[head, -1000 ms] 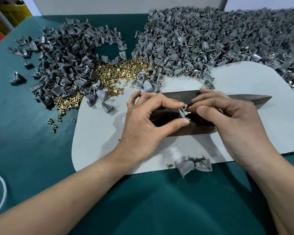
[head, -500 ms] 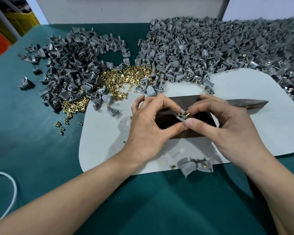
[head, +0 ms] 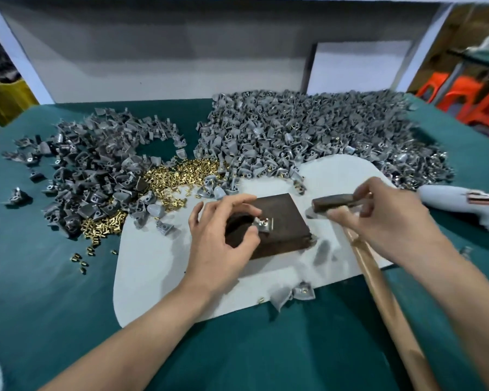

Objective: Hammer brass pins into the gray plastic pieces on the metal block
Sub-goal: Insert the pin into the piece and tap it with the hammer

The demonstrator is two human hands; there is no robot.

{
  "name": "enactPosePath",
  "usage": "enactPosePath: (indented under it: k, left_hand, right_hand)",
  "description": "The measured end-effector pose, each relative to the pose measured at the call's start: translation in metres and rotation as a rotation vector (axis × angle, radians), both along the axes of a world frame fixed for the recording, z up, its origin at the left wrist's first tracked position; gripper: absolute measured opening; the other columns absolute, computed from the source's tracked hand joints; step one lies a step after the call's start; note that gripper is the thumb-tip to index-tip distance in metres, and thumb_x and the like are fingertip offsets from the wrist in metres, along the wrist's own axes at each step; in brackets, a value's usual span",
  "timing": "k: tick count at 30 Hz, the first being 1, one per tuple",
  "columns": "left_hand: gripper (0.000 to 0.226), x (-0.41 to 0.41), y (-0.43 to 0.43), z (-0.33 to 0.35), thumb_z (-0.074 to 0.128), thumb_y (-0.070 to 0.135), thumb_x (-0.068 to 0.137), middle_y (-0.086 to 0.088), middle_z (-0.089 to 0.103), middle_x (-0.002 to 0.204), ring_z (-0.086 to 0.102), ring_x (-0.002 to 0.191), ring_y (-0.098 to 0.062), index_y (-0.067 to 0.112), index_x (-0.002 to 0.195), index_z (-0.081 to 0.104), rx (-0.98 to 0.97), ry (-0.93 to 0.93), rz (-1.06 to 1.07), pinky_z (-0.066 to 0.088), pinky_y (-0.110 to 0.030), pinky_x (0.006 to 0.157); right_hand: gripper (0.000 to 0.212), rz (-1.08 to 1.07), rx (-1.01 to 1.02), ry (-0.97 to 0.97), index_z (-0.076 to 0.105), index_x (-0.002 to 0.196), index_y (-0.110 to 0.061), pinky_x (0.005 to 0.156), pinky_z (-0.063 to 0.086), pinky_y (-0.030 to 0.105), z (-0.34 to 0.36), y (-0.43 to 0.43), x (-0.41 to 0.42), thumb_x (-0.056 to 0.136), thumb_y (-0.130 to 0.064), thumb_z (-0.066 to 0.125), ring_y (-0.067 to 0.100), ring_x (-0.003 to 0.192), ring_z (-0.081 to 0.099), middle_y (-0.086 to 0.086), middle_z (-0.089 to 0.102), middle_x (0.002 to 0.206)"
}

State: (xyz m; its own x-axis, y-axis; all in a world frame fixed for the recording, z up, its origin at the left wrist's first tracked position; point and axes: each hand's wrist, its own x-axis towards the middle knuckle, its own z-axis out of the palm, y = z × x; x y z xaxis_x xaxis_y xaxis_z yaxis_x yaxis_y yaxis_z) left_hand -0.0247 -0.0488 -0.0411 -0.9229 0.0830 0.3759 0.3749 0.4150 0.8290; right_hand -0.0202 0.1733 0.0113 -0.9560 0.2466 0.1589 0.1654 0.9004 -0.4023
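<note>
- Your left hand [head: 218, 244] rests on the near left part of the dark metal block [head: 287, 218]. Its thumb and curled fingers pinch a single gray plastic piece [head: 264, 224] that sits on the block's top face.
- A glint of brass shows on that piece; it is too small to say how deep the pin sits.
- Your right hand [head: 393, 221] is clamped round a hammer [head: 333, 203] just below its dark head. The wooden handle runs down toward the lower right corner of the view.
- The hammer head is just right of the block's far corner, apart from the piece. The hand and head are blurred.
- The block lies on a white mat [head: 158, 263] spread over the green table cover [head: 54, 292].
- Two heaps of gray plastic pieces line the far side: a smaller pile [head: 91, 170] on the left and a much larger pile [head: 308, 136] on the right, spilling onto the mat's far edge.
- Loose brass pins [head: 181, 176] lie between the two heaps, with a second scatter [head: 102, 225] at the near edge of the left pile.
- A few gray pieces [head: 292, 294] sit at the mat's near edge, with one stray pin beside them.
- A white glove [head: 463, 204] lies on the cover to the right of your right hand.
- Orange stools [head: 463, 94] stand beyond the table at far right.
</note>
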Motion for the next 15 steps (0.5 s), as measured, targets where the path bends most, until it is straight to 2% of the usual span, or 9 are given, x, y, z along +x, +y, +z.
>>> enactPosePath:
  k: [2,3,5,6,8,10,11,13,15]
  left_hand:
    - [0.024,-0.001,-0.001,-0.001,0.058,0.033,0.078,0.035,0.053,0.104,0.039,0.118,-0.001,0.04,0.101,0.058,0.036,-0.06,0.033,0.029,-0.049,0.109]
    - [0.019,-0.001,-0.001,-0.001,0.059,0.034,0.079,0.035,0.05,0.106,0.037,0.119,-0.003,0.038,0.098,0.059,0.022,-0.064,0.042,0.029,-0.05,0.108]
    - [0.009,-0.003,0.0,-0.002,0.065,0.029,0.083,0.03,0.054,0.11,0.036,0.119,0.001,0.033,0.09,0.061,-0.054,-0.009,0.059,0.023,-0.051,0.11]
    - [0.009,-0.004,0.001,-0.002,0.067,0.025,0.082,0.027,0.056,0.111,0.036,0.119,0.0,0.031,0.086,0.061,-0.076,0.007,0.064,0.02,-0.051,0.111]
    - [0.014,-0.006,0.002,-0.002,0.07,0.021,0.081,0.023,0.058,0.112,0.037,0.12,-0.004,0.03,0.08,0.059,-0.086,0.002,0.064,0.017,-0.048,0.112]
    - [0.014,-0.008,0.001,-0.003,0.07,0.021,0.08,0.022,0.058,0.112,0.038,0.119,-0.005,0.029,0.078,0.058,-0.084,0.003,0.071,0.019,-0.048,0.111]
    - [0.012,-0.008,0.001,-0.004,0.069,0.022,0.08,0.022,0.058,0.112,0.038,0.119,-0.005,0.028,0.078,0.059,-0.08,0.006,0.08,0.021,-0.049,0.11]
    - [0.01,-0.008,0.002,-0.004,0.07,0.022,0.079,0.024,0.058,0.111,0.039,0.117,-0.003,0.026,0.077,0.061,-0.054,0.004,0.103,0.023,-0.05,0.109]
    - [0.011,-0.009,0.003,-0.004,0.073,0.02,0.079,0.024,0.058,0.111,0.04,0.116,-0.002,0.024,0.076,0.063,-0.027,0.002,0.123,0.024,-0.05,0.108]
  right_hand:
    - [0.063,-0.123,0.166,-0.332,0.044,0.097,-0.016,0.061,0.037,0.033,-0.005,0.007,0.008,0.068,-0.068,0.065,0.029,0.084,0.059,0.002,0.053,0.077]
    - [0.06,-0.134,0.183,-0.406,0.045,0.097,-0.015,0.063,0.037,0.033,-0.011,0.007,0.012,0.07,-0.064,0.067,0.031,0.088,0.059,0.004,0.053,0.08]
    - [0.04,-0.137,0.122,-0.403,0.054,0.09,-0.013,0.061,0.036,0.031,-0.017,0.007,0.017,0.075,-0.046,0.07,0.029,0.085,0.058,0.006,0.059,0.082]
    - [0.029,-0.147,0.035,-0.38,0.059,0.084,-0.011,0.057,0.035,0.03,-0.017,0.008,0.018,0.076,-0.037,0.069,0.026,0.076,0.058,0.006,0.061,0.076]
    - [0.019,-0.138,-0.329,-0.342,0.062,0.077,0.0,0.048,0.036,0.026,-0.012,0.013,0.017,0.078,-0.019,0.067,0.021,0.053,0.053,0.006,0.058,0.056]
    - [0.014,-0.096,-0.72,-0.321,0.059,0.089,0.009,0.039,0.036,0.021,-0.002,0.013,0.02,0.084,-0.004,0.062,0.018,0.037,0.047,0.007,0.053,0.051]
    - [0.013,-0.054,-0.825,-0.291,0.058,0.095,0.008,0.035,0.034,0.021,0.004,0.01,0.023,0.087,-0.002,0.06,0.017,0.033,0.043,0.006,0.052,0.052]
    - [0.012,0.066,-0.829,-0.216,0.061,0.105,-0.011,0.033,0.03,0.02,0.018,-0.001,0.03,0.095,-0.01,0.054,0.015,0.03,0.036,0.002,0.047,0.051]
    - [0.024,0.209,-0.71,-0.173,0.061,0.11,-0.035,0.033,0.03,0.021,0.034,-0.02,0.034,0.098,-0.018,0.05,0.015,0.03,0.035,-0.001,0.043,0.05]
